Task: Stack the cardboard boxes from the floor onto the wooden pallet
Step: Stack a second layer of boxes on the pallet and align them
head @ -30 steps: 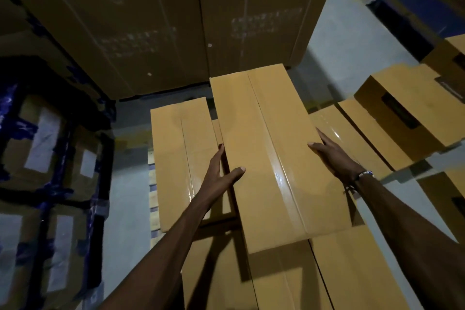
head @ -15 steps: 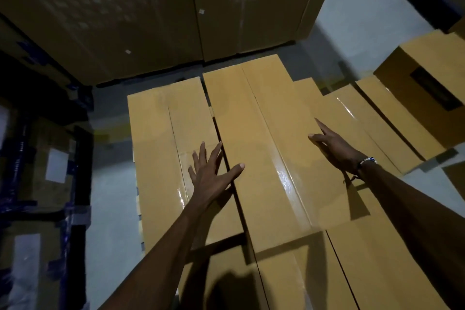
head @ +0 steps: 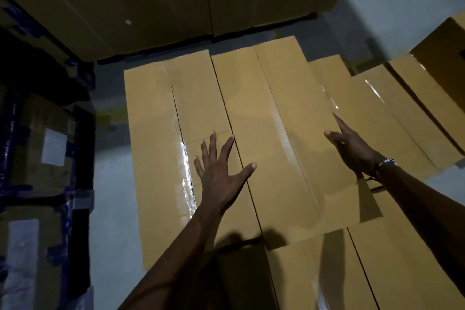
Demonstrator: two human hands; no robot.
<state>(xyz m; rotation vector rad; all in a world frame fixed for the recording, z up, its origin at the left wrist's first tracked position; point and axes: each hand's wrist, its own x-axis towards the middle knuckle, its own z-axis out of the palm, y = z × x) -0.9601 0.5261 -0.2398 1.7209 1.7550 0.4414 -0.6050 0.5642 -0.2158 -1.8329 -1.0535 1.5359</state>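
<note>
- Forearms reached forward from the bottom of the view, both hands out over a row of long cardboard boxes lying side by side.
- The left hand [head: 221, 171] lay palm down, fingers straight and fanned wide, thumb stretched to the right; it held nothing.
- Its fingers sat over the left box [head: 163, 133], while the thumb tip reached across the seam onto the middle box [head: 281, 133].
- The right hand [head: 352, 148] was turned on edge at the right side of the middle box, fingers straight and pointing away, gripping nothing; whether it touched the cardboard could not be told.
- A beaded bracelet [head: 386, 162] circled the right wrist.
- The middle box sat flush against the left box, its near end overlapping lower boxes [head: 377, 272] in the foreground.
- More flat boxes [head: 402, 108] lay to the right, one step lower.
- No pallet wood showed beneath the cardboard.
- Tall cartons [head: 151, 2] stood behind the row, and wrapped parcels [head: 42, 148] sat in shadow at the left on the grey floor [head: 113, 184].
</note>
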